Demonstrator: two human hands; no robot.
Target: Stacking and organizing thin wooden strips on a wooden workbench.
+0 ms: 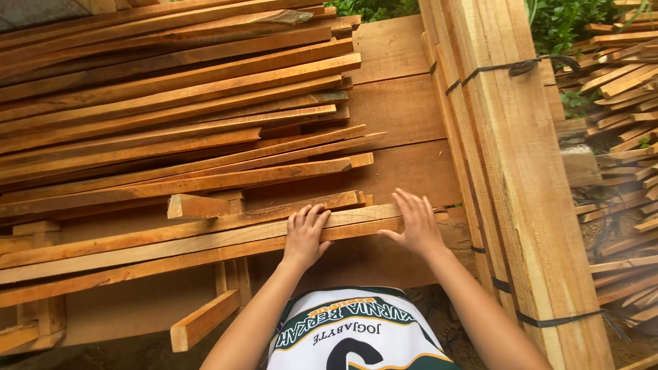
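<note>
My left hand [306, 234] lies palm down on a few long thin wooden slats [171, 240] that rest on a wide board surface [404, 116]. Its fingers curl over the top of the slats. My right hand [414, 224] is flat and spread against the right ends of the same slats, fingers pointing up and away from me. Neither hand grips anything; both only press on the wood. Behind the hands a large pile of similar slats [171, 103] fans out to the left.
A tall bundle of planks [514, 171] tied with black straps stands just right of my right hand. Loose offcuts [620, 137] lie scattered on the ground at far right. A short block [203, 319] sticks out at the lower left.
</note>
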